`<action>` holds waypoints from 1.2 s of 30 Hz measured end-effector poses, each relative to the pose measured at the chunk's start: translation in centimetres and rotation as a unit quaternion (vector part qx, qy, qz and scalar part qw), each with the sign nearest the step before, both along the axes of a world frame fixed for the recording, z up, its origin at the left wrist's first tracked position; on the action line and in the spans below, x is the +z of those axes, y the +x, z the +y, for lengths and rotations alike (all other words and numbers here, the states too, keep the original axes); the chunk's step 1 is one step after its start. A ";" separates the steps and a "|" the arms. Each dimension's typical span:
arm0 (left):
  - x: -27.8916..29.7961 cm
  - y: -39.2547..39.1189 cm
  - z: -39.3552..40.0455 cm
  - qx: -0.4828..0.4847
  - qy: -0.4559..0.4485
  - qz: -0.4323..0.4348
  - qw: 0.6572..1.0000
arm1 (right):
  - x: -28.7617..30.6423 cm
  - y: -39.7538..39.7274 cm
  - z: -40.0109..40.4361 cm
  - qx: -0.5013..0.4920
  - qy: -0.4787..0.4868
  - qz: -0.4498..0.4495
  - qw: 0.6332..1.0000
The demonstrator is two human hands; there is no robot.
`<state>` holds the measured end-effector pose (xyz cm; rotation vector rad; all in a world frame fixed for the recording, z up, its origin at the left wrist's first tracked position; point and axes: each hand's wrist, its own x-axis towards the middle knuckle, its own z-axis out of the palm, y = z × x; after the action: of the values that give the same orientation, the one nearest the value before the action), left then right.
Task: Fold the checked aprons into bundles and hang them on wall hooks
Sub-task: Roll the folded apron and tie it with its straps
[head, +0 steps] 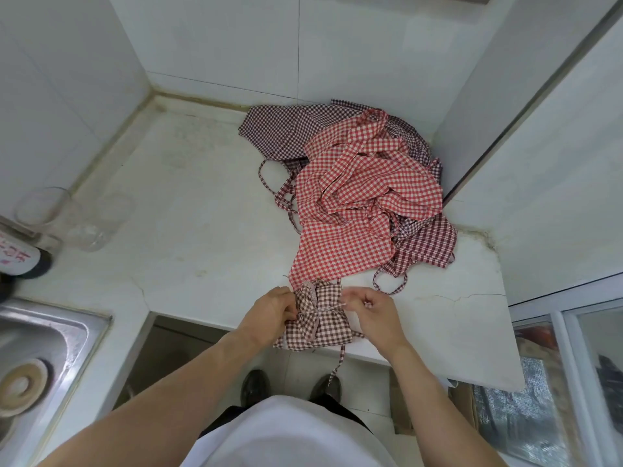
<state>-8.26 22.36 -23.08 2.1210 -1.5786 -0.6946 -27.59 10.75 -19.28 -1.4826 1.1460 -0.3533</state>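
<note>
Sitting at the front edge of the counter (pixel 202 210), the brown checked bundle (pixel 315 320) lies between your two hands, its lower part overhanging the edge with a strap dangling. Your left hand (pixel 271 310) pinches the tie at the bundle's left side, fingers curled. Your right hand (pixel 369 306) pinches the other end of the tie at the right side, knuckles up. Both forearms angle inward. Loose pile of red and dark checked aprons (pixel 364 197) lies just behind, touching the bundle.
</note>
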 end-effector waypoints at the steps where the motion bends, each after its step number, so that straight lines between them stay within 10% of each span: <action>1: 0.0 0.1 -0.1 -0.001 0.008 0.004 1.000 | 0.7 0.5 0.4 0.007 0.037 -0.064 0.997; 4: 0.4 0.7 -0.3 0.002 0.020 0.018 1.000 | 0.8 1.1 0.7 -0.044 0.161 -0.202 0.965; 10: 1.3 1.3 0.1 0.007 0.024 0.024 0.999 | -1.9 -0.5 1.0 -0.151 0.267 -0.193 0.932; 17: 1.7 0.1 -0.6 -0.012 0.070 -0.012 0.997 | -1.1 2.7 1.6 -0.073 -0.083 0.011 0.994; 36: 5.2 -1.5 -3.6 -0.074 0.072 -0.050 0.993 | -1.4 2.7 0.9 0.198 -0.156 0.067 0.965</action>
<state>-9.75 18.72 -17.90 2.1887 -1.8033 -0.7836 -24.92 11.64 -20.71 -1.9958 0.8934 -0.1600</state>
